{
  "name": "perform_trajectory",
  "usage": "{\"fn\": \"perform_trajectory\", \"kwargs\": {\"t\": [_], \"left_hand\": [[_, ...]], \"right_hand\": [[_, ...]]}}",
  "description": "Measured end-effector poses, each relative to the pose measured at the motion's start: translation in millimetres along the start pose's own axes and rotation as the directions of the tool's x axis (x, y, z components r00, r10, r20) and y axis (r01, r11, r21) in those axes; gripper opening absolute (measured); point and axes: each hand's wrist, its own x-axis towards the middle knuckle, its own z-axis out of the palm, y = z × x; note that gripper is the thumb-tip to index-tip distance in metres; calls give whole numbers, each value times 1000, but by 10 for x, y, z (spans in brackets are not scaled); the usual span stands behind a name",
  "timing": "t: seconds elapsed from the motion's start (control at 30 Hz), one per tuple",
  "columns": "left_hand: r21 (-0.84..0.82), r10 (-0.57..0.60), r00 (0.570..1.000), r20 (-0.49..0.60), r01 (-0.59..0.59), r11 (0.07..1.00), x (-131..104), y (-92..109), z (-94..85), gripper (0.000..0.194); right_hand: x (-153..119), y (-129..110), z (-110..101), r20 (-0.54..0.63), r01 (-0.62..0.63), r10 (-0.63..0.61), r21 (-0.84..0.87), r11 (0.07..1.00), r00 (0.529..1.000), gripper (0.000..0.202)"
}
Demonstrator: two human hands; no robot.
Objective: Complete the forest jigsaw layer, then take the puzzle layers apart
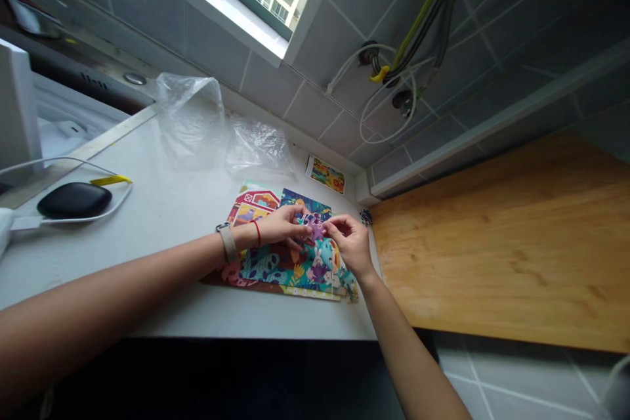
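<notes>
Over a colourful jigsaw puzzle (266,269) on the white counter, both of my hands meet. My left hand (281,224), with a watch and a red string on its wrist, has its fingers closed at the left side of a purple puzzle piece (317,229). From the right, my right hand (352,243) pinches the edge of the same piece between thumb and fingers. Printed animals, among them a white rabbit, show on the puzzle below. My fingers hide part of the picture. Several loose pieces (365,217) lie just beyond my right hand.
Behind the puzzle lies a small picture card (327,174). Crumpled clear plastic bags (191,115) rest near the wall. A black oval device (75,200) and a white cable are at the left. On the right is a wooden board (502,236); cables (423,20) hang above.
</notes>
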Motion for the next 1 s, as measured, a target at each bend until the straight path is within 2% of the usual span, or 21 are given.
{"fn": "perform_trajectory", "kwargs": {"t": [0.1, 0.13, 0.2, 0.3, 0.4, 0.53, 0.67, 0.77, 0.9, 1.0], "left_hand": [[-8, -16, 1000, 13, 16, 1000, -2, 19, -6, 73], [-6, -19, 1000, 19, 19, 1000, -1, 27, -8, 72], [-2, -30, 999, 30, 30, 1000, -1, 34, -12, 60], [-5, -56, 998, 20, 56, 998, 1, 18, -14, 50], [-13, -71, 997, -4, 71, 997, 5, -12, -18, 54], [-26, -67, 997, -28, 67, 997, 11, -26, -20, 59], [-46, -91, 995, -47, 89, 995, 17, -14, -21, 59], [-46, -102, 994, -41, 100, 994, 18, -16, -28, 58], [-41, -106, 994, -41, 104, 994, 17, -25, -32, 57], [-55, -110, 993, -38, 108, 993, 17, -24, -23, 59]], "right_hand": [[-86, 5, -341, 68, -47, 49, -38, 998, 996, 42], [-131, 36, -478, 130, -80, 99, -147, 986, 987, 42], [-245, 142, -735, 225, -147, 259, -417, 897, 939, 43], [-434, 369, -968, 211, -200, 363, -541, 817, 908, 54], [-573, 578, -992, 186, -220, 398, -594, 774, 898, 53], [-601, 706, -963, 176, -230, 394, -576, 784, 902, 43], [-520, 667, -1077, 196, -239, 378, -501, 832, 905, 32], [-493, 588, -1131, 250, -241, 379, -447, 861, 891, 31], [-531, 533, -997, 340, -232, 395, -431, 872, 853, 42], [-552, 543, -856, 323, -206, 385, -471, 858, 865, 48]]}}
